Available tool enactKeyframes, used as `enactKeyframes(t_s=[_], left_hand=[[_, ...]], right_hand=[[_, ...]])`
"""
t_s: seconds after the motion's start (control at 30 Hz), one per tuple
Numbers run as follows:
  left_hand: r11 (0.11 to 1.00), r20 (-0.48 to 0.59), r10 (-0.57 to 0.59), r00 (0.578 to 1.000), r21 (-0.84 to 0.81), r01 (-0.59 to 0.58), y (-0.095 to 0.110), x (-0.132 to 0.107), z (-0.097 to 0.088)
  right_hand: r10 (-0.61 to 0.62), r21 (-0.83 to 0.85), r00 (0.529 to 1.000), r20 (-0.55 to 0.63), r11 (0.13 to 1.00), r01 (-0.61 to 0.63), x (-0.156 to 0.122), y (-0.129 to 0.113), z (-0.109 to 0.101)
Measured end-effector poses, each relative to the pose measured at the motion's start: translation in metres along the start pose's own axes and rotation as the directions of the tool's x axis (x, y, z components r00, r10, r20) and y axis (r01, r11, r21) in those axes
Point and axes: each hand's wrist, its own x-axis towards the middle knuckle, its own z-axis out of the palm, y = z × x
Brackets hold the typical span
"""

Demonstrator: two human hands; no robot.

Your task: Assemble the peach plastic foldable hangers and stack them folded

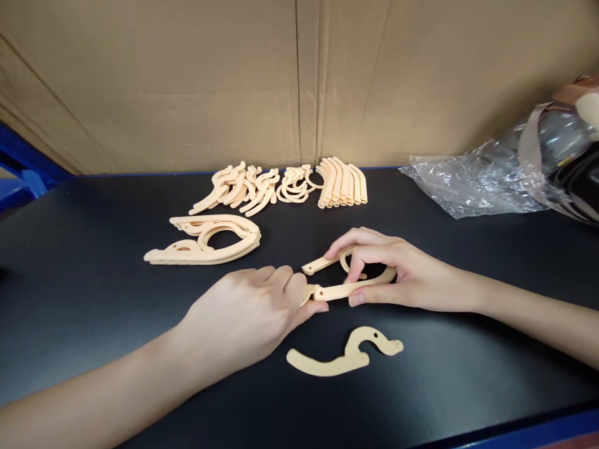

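Observation:
My right hand point(388, 268) grips a cream plastic folding-hanger body point(334, 291), made of two bent arms with a ring-shaped hook between them. Closed around a hanger end piece point(306, 294), my left hand point(255, 305) covers most of it. That end piece meets the tip of the body's nearer arm; how firmly they are joined I cannot tell. The farther arm's tip has a hole and points left. Just in front of my hands, a loose curved hanger end piece point(327, 365) with a hooked, holed end lies flat on the black table.
Folded hangers point(224, 254) lie stacked at the left. Farther back are a pile of end pieces point(234, 187), a heap of hook rings point(294, 185) and a row of bent arms point(344, 182). Crumpled clear plastic point(482, 174) sits at the right, before a cardboard wall point(210, 81).

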Motion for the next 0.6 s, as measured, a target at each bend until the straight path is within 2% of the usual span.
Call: enactKeyframes(t_s=[0.6], left_hand=[[0.998,0.011,0.051,0.999,-0.035,-0.05,-0.0012,0.0016,0.0013]], right_hand=[[-0.018,0.012,1.0,-0.004,1.0,0.018,-0.0001,0.0033,0.0005]])
